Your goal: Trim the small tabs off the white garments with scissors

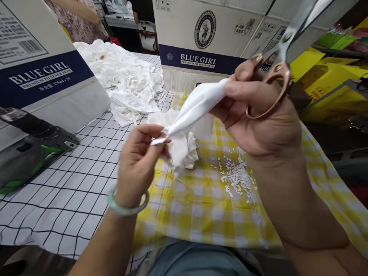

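A white piece of thin fabric (198,101) is stretched between my two hands above the table. My left hand (140,161), with a pale green bangle at its wrist, pinches the gathered lower end. The upper end is held between the thumb and fingers of my right hand (253,99). Scissors (283,50) with copper-coloured handles also hang in my right hand, a ring around its fingers and the blades pointing up and away. More crumpled white fabric (184,153) shows behind my left fingers. Small white snippets (238,176) lie scattered on the yellow checked cloth (201,214).
A heap of white fabric pieces (123,76) covers the far left of the table. Beer cartons (201,34) stand at the back and left. A power drill (34,145) lies at the left edge. Another person (80,19) is behind the heap. Yellow packages (333,80) are at right.
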Available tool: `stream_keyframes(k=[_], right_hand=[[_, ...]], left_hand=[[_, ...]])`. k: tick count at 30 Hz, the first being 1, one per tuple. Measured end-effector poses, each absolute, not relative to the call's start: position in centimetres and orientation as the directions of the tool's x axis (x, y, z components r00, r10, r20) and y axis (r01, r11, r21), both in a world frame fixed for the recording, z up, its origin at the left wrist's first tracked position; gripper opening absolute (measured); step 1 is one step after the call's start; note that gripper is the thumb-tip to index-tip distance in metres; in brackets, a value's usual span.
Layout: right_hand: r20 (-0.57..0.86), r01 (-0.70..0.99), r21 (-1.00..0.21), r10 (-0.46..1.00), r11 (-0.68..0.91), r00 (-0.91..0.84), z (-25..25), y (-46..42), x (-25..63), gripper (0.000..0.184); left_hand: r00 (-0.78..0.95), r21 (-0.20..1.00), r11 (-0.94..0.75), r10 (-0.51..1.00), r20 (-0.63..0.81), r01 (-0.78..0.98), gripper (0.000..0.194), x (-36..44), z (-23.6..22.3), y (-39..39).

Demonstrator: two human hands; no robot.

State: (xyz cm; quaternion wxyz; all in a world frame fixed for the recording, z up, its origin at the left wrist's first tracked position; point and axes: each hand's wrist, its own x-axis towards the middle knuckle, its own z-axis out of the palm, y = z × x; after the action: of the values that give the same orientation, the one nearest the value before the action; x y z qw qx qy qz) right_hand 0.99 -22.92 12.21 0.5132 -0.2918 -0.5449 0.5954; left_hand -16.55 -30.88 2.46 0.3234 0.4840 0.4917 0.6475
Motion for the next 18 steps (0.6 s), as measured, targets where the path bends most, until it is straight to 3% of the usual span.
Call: stream_keyframes(k=[4,6,8,10,12,18], right_hand=[[0.126,-0.348,-0.937,0.913,-0.019,-0.388,9.8,-21.3,1.0,0.028],[-0.015,-0.295,-0.936,0.859,-0.193,-0.512,6.7,-20.6,-0.1,0.035],[-0.144,-0.176,-0.94,0.805,-0.294,-0.576,3.5,-20.4,-1.2,0.037],[-0.183,-0.062,-0.964,0.812,-0.259,-0.554,0.8,-20.8,-1.7,0.037],[-0.127,0.001,-0.989,0.843,-0.148,-0.523,-1.2,-21.8,-1.4,0.035],[0.028,0.033,-0.997,0.716,0.071,-0.697,-5.0,-26.3,-0.7,0.03]], left_hand=[[0.005,0.995,0.021,1.0,-0.02,-0.093,0.017,-17.6,4.6,-34.0],[0.145,0.973,0.185,0.976,-0.164,-0.141,0.014,-17.3,2.4,-34.5],[0.177,0.914,0.318,0.944,-0.279,-0.254,0.016,-16.6,-0.8,-34.6],[0.15,0.852,0.401,0.916,-0.372,-0.336,0.02,-16.1,-3.5,-34.9],[0.085,0.848,0.404,0.913,-0.4,-0.344,0.025,-15.7,-4.7,-35.5],[0.081,0.915,0.305,0.952,-0.294,-0.264,0.029,-15.2,-2.2,-38.4]])
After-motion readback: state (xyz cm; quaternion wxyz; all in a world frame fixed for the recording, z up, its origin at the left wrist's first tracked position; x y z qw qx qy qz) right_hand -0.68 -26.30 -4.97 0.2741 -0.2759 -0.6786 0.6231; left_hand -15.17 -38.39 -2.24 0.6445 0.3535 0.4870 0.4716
